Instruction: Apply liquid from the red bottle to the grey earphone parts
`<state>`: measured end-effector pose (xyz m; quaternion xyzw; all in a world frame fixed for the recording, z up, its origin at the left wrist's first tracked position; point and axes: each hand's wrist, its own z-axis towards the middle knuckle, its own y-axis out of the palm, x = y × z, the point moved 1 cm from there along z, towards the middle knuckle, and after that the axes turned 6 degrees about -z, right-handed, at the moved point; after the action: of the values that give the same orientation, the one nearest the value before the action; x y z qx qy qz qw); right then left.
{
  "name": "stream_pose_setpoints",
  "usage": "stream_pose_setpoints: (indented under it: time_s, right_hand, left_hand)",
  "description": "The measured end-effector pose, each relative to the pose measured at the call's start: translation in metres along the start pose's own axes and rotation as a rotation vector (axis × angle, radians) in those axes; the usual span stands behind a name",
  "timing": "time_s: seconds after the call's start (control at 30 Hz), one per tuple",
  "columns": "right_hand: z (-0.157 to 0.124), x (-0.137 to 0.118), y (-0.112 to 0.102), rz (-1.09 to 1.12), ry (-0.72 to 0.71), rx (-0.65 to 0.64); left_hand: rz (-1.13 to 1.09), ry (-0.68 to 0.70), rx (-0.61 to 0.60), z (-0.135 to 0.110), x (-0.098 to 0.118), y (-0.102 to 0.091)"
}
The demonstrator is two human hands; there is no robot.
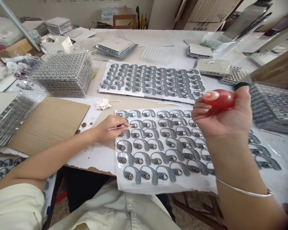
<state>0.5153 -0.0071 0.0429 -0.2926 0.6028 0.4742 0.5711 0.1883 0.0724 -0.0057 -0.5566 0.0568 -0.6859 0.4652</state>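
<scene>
My left hand (109, 128) pinches a thin pink-handled brush (118, 128), its tip among grey ear-hook parts (134, 174) near the top left of a white sheet (165, 188). These parts lie in tight rows, each with a round silver centre. My right hand (222, 116) is raised above the sheet's right side, its fingers curled around a red rubber blower bulb (219, 100). A second white sheet (144, 95) with similar parts (148, 80) lies farther off. The parts under my right hand and forearm are hidden.
Stacks of transparent blister trays (62, 75) stand at the left, with a cardboard sheet (48, 124) in front. A crumpled tissue and swab (103, 103) lie between the sheets. A blurred tray of parts (273, 108) sits at the right.
</scene>
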Motion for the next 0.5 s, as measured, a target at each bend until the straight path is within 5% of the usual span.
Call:
stream_pose_setpoints:
  time_s: [0.23, 0.33, 0.5]
  right_hand:
    - [0.001, -0.021, 0.009, -0.066, 0.098, -0.058]
    - [0.005, -0.029, 0.031, -0.048, 0.148, -0.058]
    - [0.011, -0.030, 0.080, -0.024, 0.194, 0.021]
  left_hand:
    - [0.092, 0.199, 0.090, -0.001, 0.010, 0.004]
    - [0.118, 0.270, 0.176, 0.008, 0.011, 0.000]
    - [0.373, 0.378, 0.133, 0.023, 0.002, 0.000]
